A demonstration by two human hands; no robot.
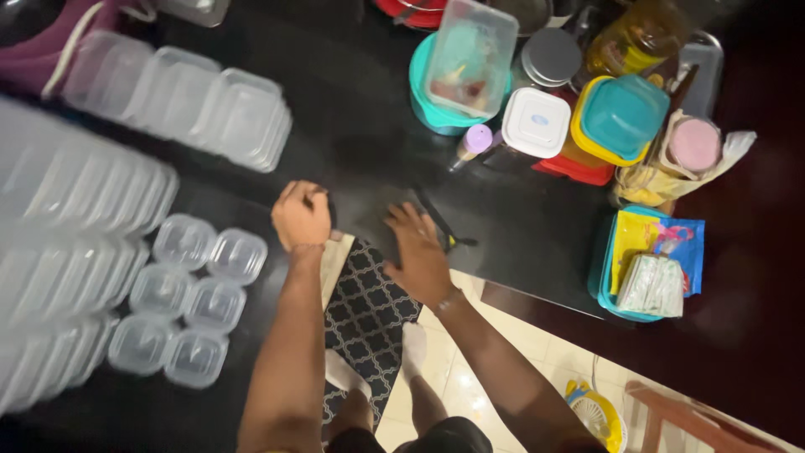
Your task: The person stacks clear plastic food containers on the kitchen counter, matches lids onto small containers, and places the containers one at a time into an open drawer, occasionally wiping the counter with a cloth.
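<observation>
left of the fisted left hand (301,215), small clear containers (186,299) sit lidded; right hand (419,252) fingers spread.

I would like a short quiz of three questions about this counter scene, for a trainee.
1. True or false: the left hand is closed in a fist on the black counter.
2. How does the right hand lie? A) flat, fingers spread B) gripping a bottle C) raised in the air
3. What lies left of the left hand, in two rows?

Key
1. True.
2. A.
3. Small clear tubs with lids.
</observation>
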